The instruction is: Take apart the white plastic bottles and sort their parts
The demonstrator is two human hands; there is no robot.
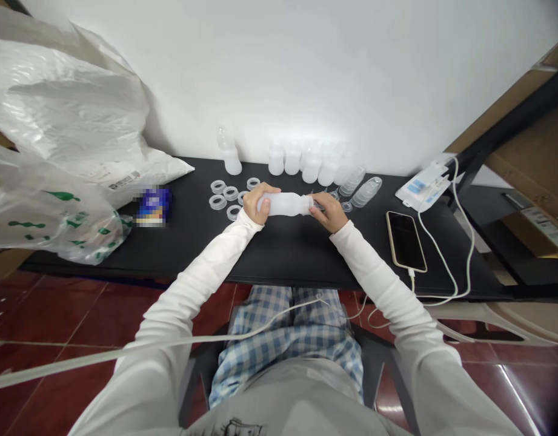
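Observation:
A frosted white baby bottle (285, 204) lies sideways in the air between my hands, above the front part of the black table. My left hand (259, 204) is wrapped round its base end. At the neck end, where a clear collar ring (307, 204) shows, the fingers of my right hand (328, 211) are closed. Several loose collar rings (217, 202) lie left of my left hand. Beyond my right hand are clear nipples (346, 206), partly hidden by it, and stacked clear caps (366, 191).
Along the wall stand several white bottles (311, 167), and one capped bottle (232, 160) is farther left. Plastic bags (65, 115) and a blue pack (154, 206) occupy the left side. At the right, a phone (406, 241) is plugged into a white cable (472, 236) near a power strip (423, 185).

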